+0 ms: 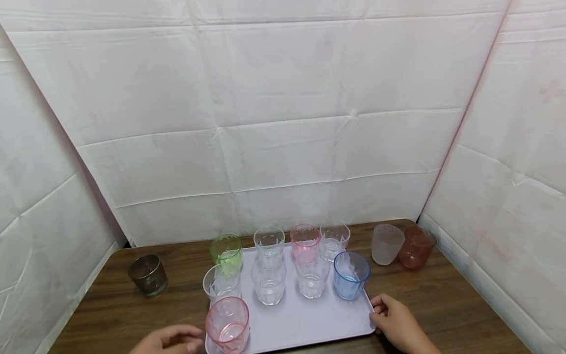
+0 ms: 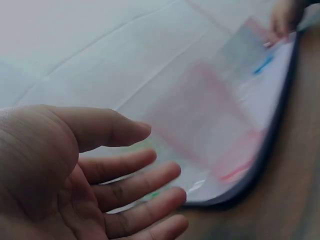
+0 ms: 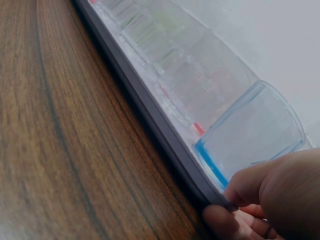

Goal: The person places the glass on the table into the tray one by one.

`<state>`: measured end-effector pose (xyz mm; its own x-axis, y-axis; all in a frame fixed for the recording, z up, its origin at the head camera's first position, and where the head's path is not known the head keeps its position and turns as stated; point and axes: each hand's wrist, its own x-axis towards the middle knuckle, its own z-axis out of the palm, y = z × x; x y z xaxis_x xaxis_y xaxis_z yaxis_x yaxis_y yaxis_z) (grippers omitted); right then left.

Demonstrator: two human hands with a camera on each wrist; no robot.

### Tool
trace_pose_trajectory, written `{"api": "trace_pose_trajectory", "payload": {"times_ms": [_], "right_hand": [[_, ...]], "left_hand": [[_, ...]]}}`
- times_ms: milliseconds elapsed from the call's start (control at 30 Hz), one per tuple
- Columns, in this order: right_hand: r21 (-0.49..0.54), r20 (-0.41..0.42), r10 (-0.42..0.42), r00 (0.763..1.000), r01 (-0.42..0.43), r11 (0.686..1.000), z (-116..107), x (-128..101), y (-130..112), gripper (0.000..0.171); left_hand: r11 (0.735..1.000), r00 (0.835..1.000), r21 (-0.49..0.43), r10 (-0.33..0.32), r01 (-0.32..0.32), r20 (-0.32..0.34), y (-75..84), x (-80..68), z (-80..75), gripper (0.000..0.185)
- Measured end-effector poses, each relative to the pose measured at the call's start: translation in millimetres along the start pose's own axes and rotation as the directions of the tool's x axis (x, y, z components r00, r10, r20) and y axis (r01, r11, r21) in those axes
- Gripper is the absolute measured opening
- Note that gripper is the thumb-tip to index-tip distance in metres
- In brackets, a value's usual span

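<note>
Tray [image 1: 305,322] is lying flat on the bench [image 1: 442,300], its long axis running left-right across the person, short sides facing each hand. Right hand [image 1: 398,324] is grasping the tray's right edge, thumb on top of the rim and fingers [image 3: 220,222] curling under it. Just beyond that grip the blue cup [image 1: 351,275] is standing upright at the tray's right side. Left hand [image 1: 170,340] is sitting released just beside the tray's left edge, fingers [image 2: 135,192] straight and spread, holding nothing; whether it touches the rim is hard to tell. Pink cup [image 1: 227,324] is standing right next to that hand, at the near left corner. Further from both grips, clear cups [image 1: 268,281], a green cup [image 1: 226,250] and a second pink one [image 1: 305,239] are standing in rows on the tray. Off the tray: dark cup [image 1: 148,274] far left, frosted cup [image 1: 386,244] and red cup [image 1: 415,247] far right.
</note>
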<state>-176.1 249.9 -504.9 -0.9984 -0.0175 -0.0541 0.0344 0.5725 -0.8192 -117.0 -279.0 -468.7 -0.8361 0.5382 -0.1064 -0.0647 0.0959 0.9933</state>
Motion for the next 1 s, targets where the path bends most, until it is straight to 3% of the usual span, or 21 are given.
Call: {"api": "trace_pose_trajectory", "payload": {"times_ms": [100,200,267,333,400,500,600,667,700,767,800,900,933,967,1000], "right_hand": [[-0.003,0.0,-0.009,1.0,0.009,1.0,0.2,0.3,0.4,0.018],[-0.004,0.002,-0.017,1.0,0.017,1.0,0.4,0.4,1.1,0.017],[-0.004,0.004,-0.02,1.0,0.02,1.0,0.4,0.3,1.6,0.017],[-0.003,0.004,-0.021,1.0,0.021,1.0,0.3,0.0,1.7,0.017],[-0.005,0.0,-0.021,1.0,0.021,1.0,0.1,-0.1,1.5,0.017],[-0.006,-0.008,-0.02,1.0,0.019,1.0,0.0,-0.2,0.7,0.017],[-0.01,-0.013,-0.02,1.0,0.02,1.0,-0.1,-0.3,0.2,0.017],[-0.009,-0.013,-0.02,1.0,0.02,1.0,-0.1,-0.5,0.2,0.017],[-0.008,-0.013,-0.021,1.0,0.02,1.0,-0.2,-0.6,0.2,0.017],[-0.005,-0.012,-0.021,1.0,0.021,1.0,-0.4,-0.9,0.3,0.017],[-0.004,-0.011,-0.021,1.0,0.021,1.0,-0.5,-1.0,0.3,0.017],[-0.003,-0.006,-0.019,1.0,0.019,1.0,-0.7,-0.9,0.4,0.017],[-0.004,-0.005,-0.017,1.0,0.017,1.0,-0.7,-0.8,0.4,0.017],[-0.004,-0.002,-0.017,1.0,0.017,1.0,-0.7,-0.7,0.5,0.017],[-0.004,0.001,-0.015,1.0,0.015,1.0,-0.6,-0.7,0.6,0.017]], "left_hand": [[0.991,0.984,0.107,-0.059,0.078,-0.168,19.3,-12.3,-14.9,0.043],[0.986,0.95,0.115,-0.083,0.122,-0.3,30.1,-21.7,-33.0,0.031],[0.982,0.905,0.096,-0.108,0.161,-0.411,34.4,-26.1,-42.1,0.022],[0.985,0.839,0.047,-0.116,0.167,-0.532,37.0,-28.4,-48.8,0.015],[0.994,0.79,0.005,-0.083,0.108,-0.607,36.6,-30.6,-55.3,0.013],[0.995,0.761,-0.048,0.037,-0.089,-0.647,30.7,-33.5,-65.1,0.022],[0.961,0.742,-0.108,0.124,-0.256,-0.658,21.5,-35.3,-74.8,0.029],[0.929,0.702,-0.145,0.15,-0.342,-0.696,15.5,-33.8,-79.0,0.027],[0.909,0.671,-0.17,0.145,-0.381,-0.727,12.9,-31.9,-80.3,0.024],[0.856,0.589,-0.244,0.084,-0.455,-0.804,7.9,-26.8,-81.7,0.017],[0.823,0.54,-0.281,0.036,-0.493,-0.841,6.3,-22.8,-82.0,0.013],[0.738,0.373,-0.341,-0.131,-0.583,-0.919,1.7,-9.4,-82.5,0.014],[0.724,0.328,-0.348,-0.177,-0.596,-0.928,0.2,-4.8,-82.9,0.018],[0.719,0.294,-0.353,-0.213,-0.599,-0.932,-1.2,-0.4,-83.0,0.022],[0.731,0.274,-0.353,-0.232,-0.584,-0.933,-2.5,4.1,-82.8,0.026]]}}
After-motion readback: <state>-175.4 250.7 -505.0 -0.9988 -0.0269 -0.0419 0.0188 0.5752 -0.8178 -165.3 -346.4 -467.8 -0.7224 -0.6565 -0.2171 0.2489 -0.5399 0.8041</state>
